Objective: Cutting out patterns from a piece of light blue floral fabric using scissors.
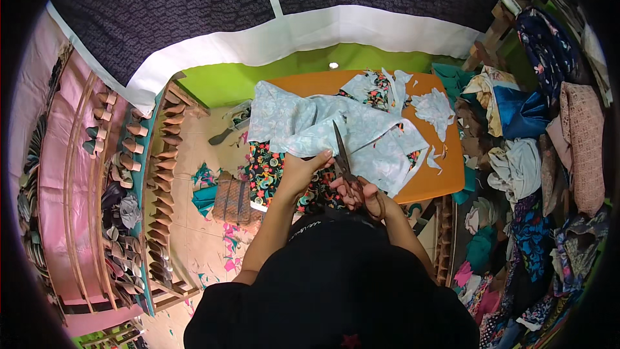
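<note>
My right hand (pixel 359 192) grips the handles of large scissors (pixel 341 150), whose blades point away from me into a pale blue printed cloth (pixel 303 123). My left hand (pixel 298 171) presses the near edge of that cloth just left of the blades. The cloth lies spread on an orange table (pixel 439 178). A black floral fabric (pixel 268 174) hangs under it over the table's near edge. Pale offcuts (pixel 434 108) lie on the right part of the table.
Heaps of mixed fabrics (pixel 523 155) are piled to the right of the table. Wooden racks with thread cones (pixel 139 155) stand on the left. A small woven stool (pixel 231 199) and cloth scraps lie on the floor beside the table.
</note>
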Available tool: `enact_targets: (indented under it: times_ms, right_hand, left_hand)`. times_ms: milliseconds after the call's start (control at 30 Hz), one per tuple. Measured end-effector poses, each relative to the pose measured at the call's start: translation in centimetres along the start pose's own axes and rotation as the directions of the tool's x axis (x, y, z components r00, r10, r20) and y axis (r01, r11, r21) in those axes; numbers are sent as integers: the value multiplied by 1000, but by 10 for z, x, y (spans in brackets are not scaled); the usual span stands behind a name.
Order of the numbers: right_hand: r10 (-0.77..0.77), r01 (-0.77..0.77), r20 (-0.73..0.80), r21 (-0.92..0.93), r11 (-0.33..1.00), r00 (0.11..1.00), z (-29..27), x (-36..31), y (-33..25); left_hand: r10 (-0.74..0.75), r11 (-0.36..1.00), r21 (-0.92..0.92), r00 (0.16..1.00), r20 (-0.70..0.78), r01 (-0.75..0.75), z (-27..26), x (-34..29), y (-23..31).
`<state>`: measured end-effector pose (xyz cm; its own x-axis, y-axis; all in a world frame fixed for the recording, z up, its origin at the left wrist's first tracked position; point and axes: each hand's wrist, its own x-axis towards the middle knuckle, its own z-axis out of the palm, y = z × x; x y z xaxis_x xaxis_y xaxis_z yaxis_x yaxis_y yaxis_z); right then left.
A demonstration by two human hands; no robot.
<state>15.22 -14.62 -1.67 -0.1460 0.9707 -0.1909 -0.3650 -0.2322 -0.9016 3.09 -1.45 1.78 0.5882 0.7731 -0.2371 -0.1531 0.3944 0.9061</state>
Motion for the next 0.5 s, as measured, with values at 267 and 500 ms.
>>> enact_targets:
  times_ms: [267,500]
  right_hand:
    - [22,-24,-28,-64,998,999,1,2,1]
    - [55,-54,-32,37,998,998,4,1,-2]
  left_hand:
    - [63,994,91,998,-26,-61,1,-3,-1]
    - [80,995,58,997,-4,-80,2,-3,-1]
